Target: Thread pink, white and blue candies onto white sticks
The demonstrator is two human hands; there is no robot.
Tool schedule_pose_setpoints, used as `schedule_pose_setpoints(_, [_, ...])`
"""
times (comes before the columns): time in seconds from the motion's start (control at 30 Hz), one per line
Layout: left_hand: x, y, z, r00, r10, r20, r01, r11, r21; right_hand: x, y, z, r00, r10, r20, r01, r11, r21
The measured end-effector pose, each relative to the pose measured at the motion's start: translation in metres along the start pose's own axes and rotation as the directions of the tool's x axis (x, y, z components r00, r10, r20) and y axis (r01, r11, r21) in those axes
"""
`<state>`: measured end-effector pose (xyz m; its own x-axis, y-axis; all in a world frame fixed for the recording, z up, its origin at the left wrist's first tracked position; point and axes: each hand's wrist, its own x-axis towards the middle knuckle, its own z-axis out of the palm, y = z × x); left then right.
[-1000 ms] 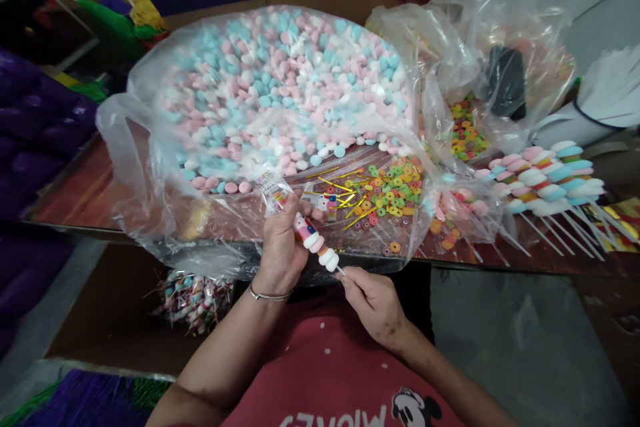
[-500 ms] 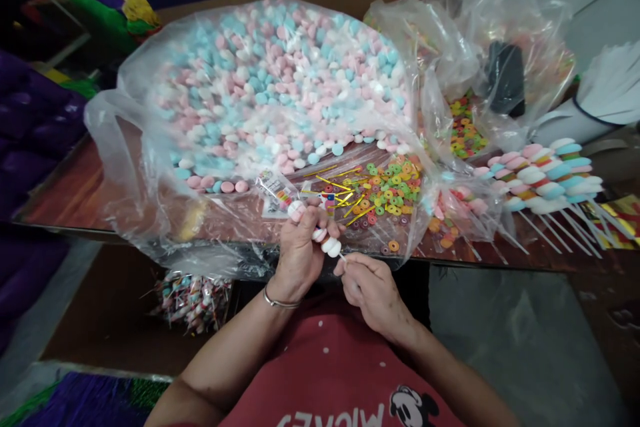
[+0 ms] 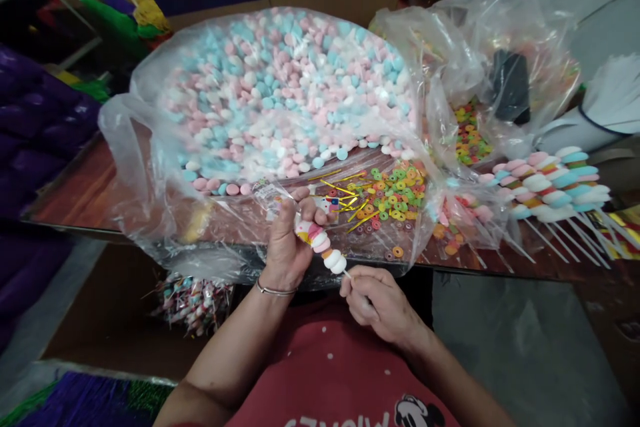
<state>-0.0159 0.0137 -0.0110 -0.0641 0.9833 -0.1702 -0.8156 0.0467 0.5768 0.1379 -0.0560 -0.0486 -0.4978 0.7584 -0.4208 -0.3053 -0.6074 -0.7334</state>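
Note:
My right hand [image 3: 373, 300] pinches the thin white stick [image 3: 347, 273] of a marshmallow skewer [image 3: 325, 248], near its lower end. White and pink marshmallows with an orange ring between them are threaded on it. My left hand [image 3: 290, 237] is closed at the skewer's upper end, around a small clear printed bag [image 3: 304, 232]. Colored print covers the top of the candy there; how far the bag reaches is partly hidden by the fingers. Gold twist ties [image 3: 350, 200] and gummy rings [image 3: 393, 193] lie just beyond my hands.
A large clear bag of pastel marshmallows [image 3: 290, 93] fills the table's back. Finished-looking skewers [image 3: 555, 180] are stacked at right, near a white container [image 3: 575, 123] of sticks. An open cardboard box [image 3: 100, 320] with wrapped candies [image 3: 195, 303] stands below the table's left edge.
The printed bag has left its spot on the table and is now at the skewer's top in my left hand. More of the skewer shows between my hands.

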Motion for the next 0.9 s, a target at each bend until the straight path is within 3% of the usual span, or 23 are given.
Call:
schedule_pose_setpoints(0.1, [-0.001,-0.001,0.001,0.997,0.031,-0.069,-0.027,0.998,0.059,-0.005,-0.001,0.001,0.987,-0.133,-0.09,0.092,0.928,-0.361])
schedule_pose_setpoints(0.13, [-0.001,-0.002,0.001,0.994,0.039,-0.101,-0.032,0.997,0.075,-0.006,-0.002,0.0,0.971,-0.217,-0.1,0.136,0.846,-0.516])
schedule_pose_setpoints(0.23, [-0.001,-0.003,-0.001,0.982,0.048,-0.184,-0.031,0.995,0.093,-0.008,-0.001,-0.001,0.888,-0.46,-0.011,0.239,0.482,-0.843])
schedule_pose_setpoints(0.3, [-0.002,-0.004,-0.001,0.976,0.041,-0.215,-0.021,0.995,0.093,-0.007,0.003,-0.002,0.837,-0.542,0.078,0.259,0.266,-0.929])
schedule_pose_setpoints(0.4, [-0.002,-0.004,-0.001,0.969,0.03,-0.245,-0.007,0.996,0.093,-0.005,0.009,-0.004,0.777,-0.601,0.186,0.245,0.016,-0.969])
schedule_pose_setpoints(0.47, [-0.001,-0.004,0.0,0.962,0.025,-0.272,0.004,0.994,0.106,-0.004,0.012,-0.004,0.741,-0.631,0.23,0.225,-0.09,-0.97])
schedule_pose_setpoints(0.53, [0.001,-0.005,0.0,0.953,0.029,-0.303,0.014,0.99,0.141,-0.003,0.011,-0.002,0.72,-0.647,0.251,0.223,-0.126,-0.967])
schedule_pose_setpoints(0.6, [0.002,-0.006,0.0,0.948,0.039,-0.316,0.018,0.984,0.178,-0.002,0.01,0.0,0.723,-0.649,0.237,0.255,-0.069,-0.965])
schedule_pose_setpoints(0.63, [0.003,-0.007,0.0,0.948,0.043,-0.314,0.017,0.982,0.187,-0.002,0.009,0.001,0.735,-0.644,0.212,0.28,0.003,-0.96])
schedule_pose_setpoints(0.67, [0.003,-0.007,0.0,0.951,0.038,-0.306,0.018,0.984,0.179,-0.002,0.008,0.002,0.758,-0.631,0.167,0.301,0.112,-0.947])
schedule_pose_setpoints(0.73, [0.003,-0.007,0.0,0.959,-0.009,-0.282,0.042,0.993,0.111,-0.002,0.008,0.003,0.83,-0.558,0.013,0.304,0.433,-0.848])
schedule_pose_setpoints(0.8, [0.003,-0.007,-0.001,0.961,-0.09,-0.261,0.094,0.996,0.004,-0.001,0.009,0.004,0.899,-0.413,-0.146,0.252,0.759,-0.601])
schedule_pose_setpoints(0.83, [0.003,-0.007,-0.001,0.958,-0.13,-0.254,0.122,0.991,-0.046,0.0,0.01,0.004,0.92,-0.341,-0.194,0.228,0.867,-0.443])
schedule_pose_setpoints(0.9, [0.003,-0.008,-0.001,0.949,-0.184,-0.256,0.159,0.98,-0.118,0.002,0.01,0.006,0.948,-0.238,-0.213,0.209,0.966,-0.149])
